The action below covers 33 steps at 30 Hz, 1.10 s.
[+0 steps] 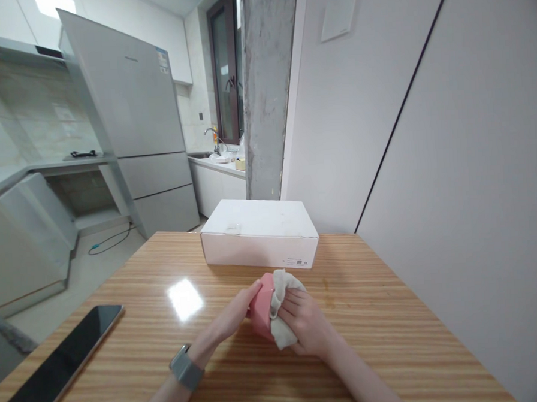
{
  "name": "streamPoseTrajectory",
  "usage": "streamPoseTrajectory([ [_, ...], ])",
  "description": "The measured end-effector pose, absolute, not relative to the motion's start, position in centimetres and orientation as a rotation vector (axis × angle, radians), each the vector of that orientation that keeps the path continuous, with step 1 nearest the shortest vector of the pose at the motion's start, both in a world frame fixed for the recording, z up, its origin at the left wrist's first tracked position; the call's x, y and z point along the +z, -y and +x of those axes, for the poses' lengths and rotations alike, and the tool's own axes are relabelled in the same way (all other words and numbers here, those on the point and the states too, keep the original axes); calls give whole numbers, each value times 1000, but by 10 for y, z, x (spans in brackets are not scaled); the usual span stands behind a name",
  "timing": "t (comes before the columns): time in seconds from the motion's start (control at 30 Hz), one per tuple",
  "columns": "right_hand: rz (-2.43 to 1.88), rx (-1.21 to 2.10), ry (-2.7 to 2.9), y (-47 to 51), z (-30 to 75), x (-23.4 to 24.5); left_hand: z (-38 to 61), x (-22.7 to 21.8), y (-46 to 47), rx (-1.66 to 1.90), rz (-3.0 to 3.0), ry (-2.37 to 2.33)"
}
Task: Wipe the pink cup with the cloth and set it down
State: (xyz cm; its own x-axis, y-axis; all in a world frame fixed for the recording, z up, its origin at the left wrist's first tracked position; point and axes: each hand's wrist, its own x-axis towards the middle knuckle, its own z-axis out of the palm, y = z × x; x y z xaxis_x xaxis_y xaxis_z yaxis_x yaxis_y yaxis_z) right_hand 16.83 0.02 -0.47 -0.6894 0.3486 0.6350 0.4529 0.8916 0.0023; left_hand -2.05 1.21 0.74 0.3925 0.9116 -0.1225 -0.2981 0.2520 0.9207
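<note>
Your left hand [236, 310] has its fingers closed on the pink object [261, 315], which sits between both hands' fingers at the table [383, 333]. Your right hand [309, 322], fingers nearly together, holds a pale cloth [283, 334] against it.

You wear a watch [186, 368] around your left wrist [202, 350]. Its band [190, 374] is grey with a faint green cast, wide, flat and plain. The case [180, 354], on the band's far left side, is slim and rounded at the edge; you have its face angled too steeply to read. Your left hand [238, 307] and right hand [305, 320] are bare, as are your left forearm [162, 401] and right forearm [361, 373], down to the near edge of view.
</note>
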Motion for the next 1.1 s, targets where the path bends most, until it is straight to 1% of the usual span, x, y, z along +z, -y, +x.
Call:
streamPoseTrajectory([
  [0.17,-728,44,2184,-3,179,0,-13,0,-7,807,1029,-568],
  [0.23,-756,76,2123,-3,181,1,-11,-2,-7,799,1031,-466],
  [0.33,-721,-56,2173,-1,180,-1,-10,-4,-11,841,1006,-453],
  [0.47,-552,-346,2331,3,172,-4,-10,-3,-17,1009,933,-653],
  [0.57,-448,-413,2410,7,161,-6,-14,0,-18,1038,949,-727],
  [0.93,-605,-217,2284,6,160,-4,-13,6,-11,1070,1103,-768],
  [1.1,-754,-86,2114,4,169,-1,-10,5,-6,944,1083,-423],
])
